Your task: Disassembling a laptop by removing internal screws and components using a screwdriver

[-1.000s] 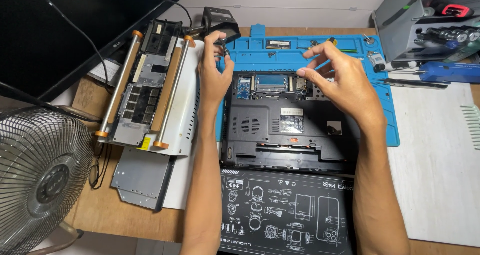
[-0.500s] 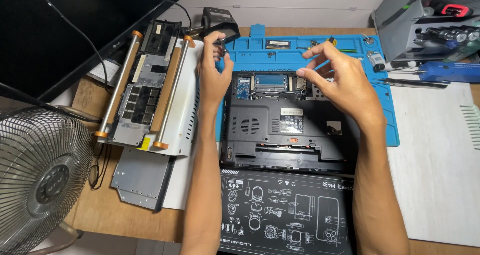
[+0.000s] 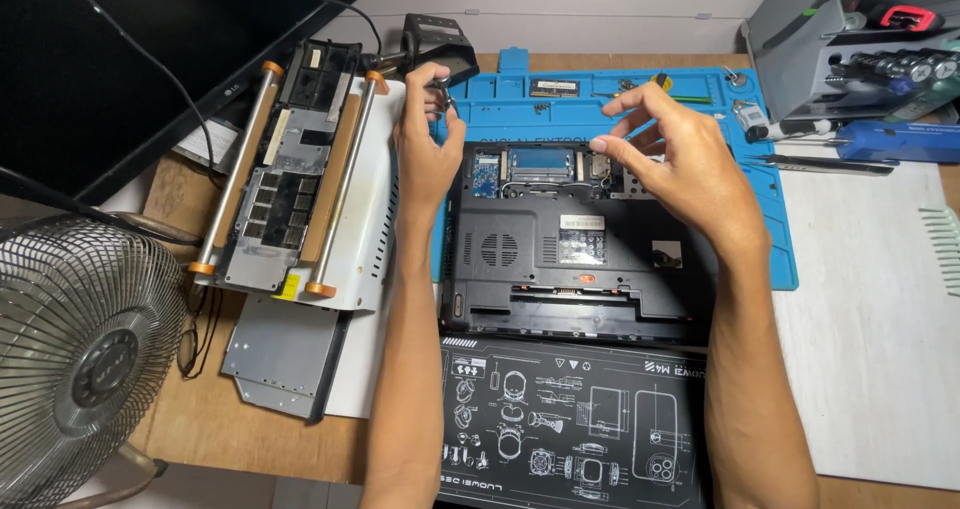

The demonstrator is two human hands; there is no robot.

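Little has shifted since the earlier views: both hands hold nearly the same posts above the opened laptop, the right one with its fingers drawn a touch closer together. Seen from the head camera, the left hand point(image 3: 425, 159) is raised at about eleven o'clock from the laptop base point(image 3: 575, 254), its thumb and forefinger pinched shut on a small dark part point(image 3: 441, 91), too small to say what kind, held just over the near-left edge of the blue repair mat point(image 3: 760, 219). The right hand point(image 3: 680, 169) hovers over the open bay point(image 3: 545, 167) at the far edge of the base, fingers point(image 3: 610, 149) curled and partly closed, thumb and forefinger close together; whether they hold anything I cannot tell. From those right fingertips the bay lies directly at nine o'clock and just below, its long axis running left to right, from nine to three, along the laptop's far edge. The right hand is clearly the nearer one to that bay; the left sits up and off toward ten o'clock from it. A dark patterned mat point(image 3: 570, 424) lies at six o'clock on the bench point(image 3: 200, 419), and a roller frame point(image 3: 290, 184) rests at nine.
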